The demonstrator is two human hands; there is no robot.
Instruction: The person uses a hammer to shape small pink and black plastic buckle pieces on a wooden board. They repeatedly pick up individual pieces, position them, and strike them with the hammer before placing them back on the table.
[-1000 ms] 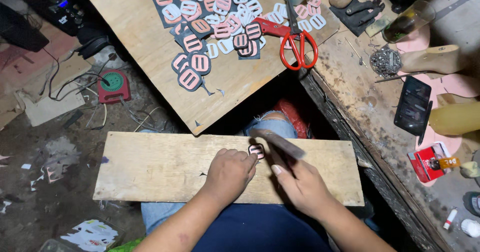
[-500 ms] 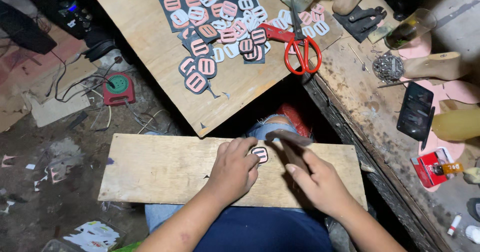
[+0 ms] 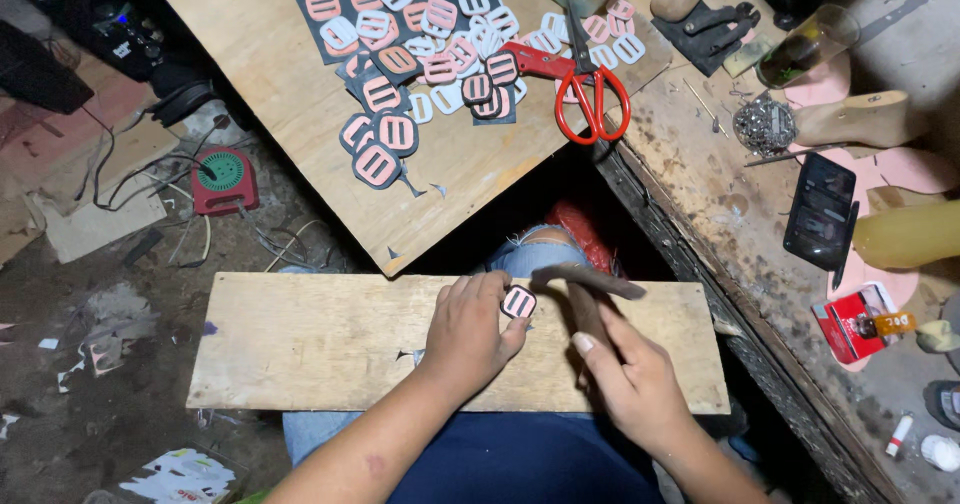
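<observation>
On the near plank of pale, scuffed wood [image 3: 330, 349] laid across the person's lap, the left hand [image 3: 470, 334] pins a small pink slotted buckle piece with a dark rim [image 3: 518, 302] flat against the board, fingertips bunched along its left edge and thumb tucked under its near side. The right hand [image 3: 625, 379] is curled tight around the handle of a dark-headed hammer [image 3: 588, 284], whose head lies level just right of the piece; whether it touches, I cannot tell. Farther off, a larger plywood sheet [image 3: 290, 94] carries a scatter of matching pink and white buckle shapes [image 3: 430, 54], some on black backing, with red-handled scissors [image 3: 590, 89] at its right edge. To the right runs a grimy workbench [image 3: 700, 184] with a black phone [image 3: 822, 212] and wooden shoe lasts [image 3: 860, 119]. On the floor to the left sits a small red round-faced device [image 3: 225, 176] among cables.
</observation>
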